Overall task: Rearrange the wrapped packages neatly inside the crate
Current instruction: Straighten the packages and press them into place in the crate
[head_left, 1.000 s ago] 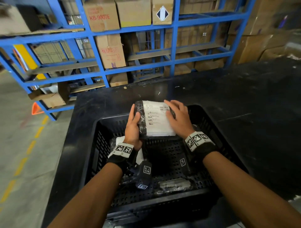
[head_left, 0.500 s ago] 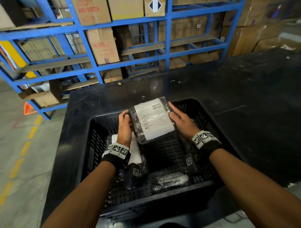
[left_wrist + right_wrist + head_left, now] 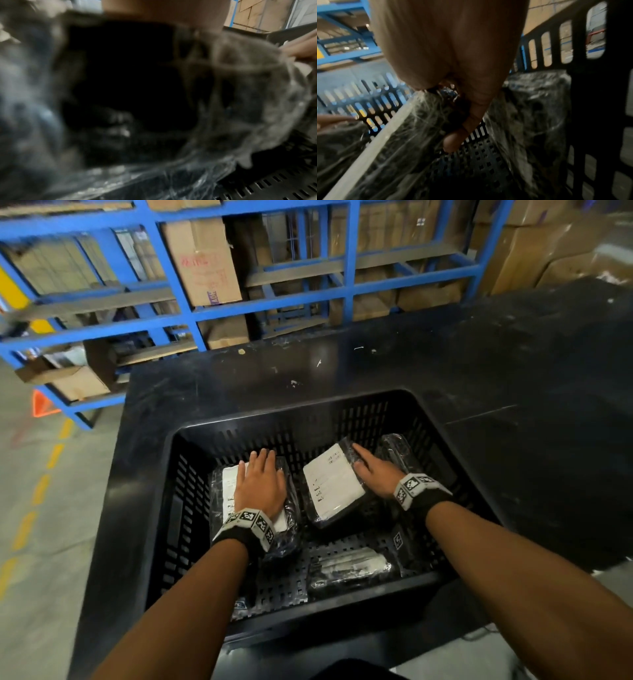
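Four packages show inside the crate [image 3: 301,419], all wrapped in clear film over dark contents. Package one [image 3: 227,491], with a white label, lies flat at 9 o'clock on the crate floor. The left hand [image 3: 261,486] lies on top of it, palm down, fingers straight and together, gripping nothing. Package two [image 3: 334,487], also white-labelled, sits at the centre, tilted, with its near end lower. The right hand [image 3: 375,472] holds its 3 o'clock edge: in the right wrist view the thumb [image 3: 453,142] reaches under the wrapped edge while the other fingers lie along the top. Package three [image 3: 394,450] stands on edge at 2 o'clock, just beyond the right hand, near the crate's right wall. Package four [image 3: 349,565], a long narrow one, lies flat at 6 o'clock by the near wall. The first two lie side by side with a slim gap between them. The left wrist view is mostly blur, showing only film and dark wrapping close to the lens.

The single crate is black and slotted, and rests on one black table [image 3: 513,364]. Each of the two wrists wears a band with square markers. Past the table at 12 o'clock stands a blue rack [image 3: 347,261] holding several cardboard boxes [image 3: 202,261]. At 9 o'clock the floor bears a dashed yellow line [image 3: 41,491].
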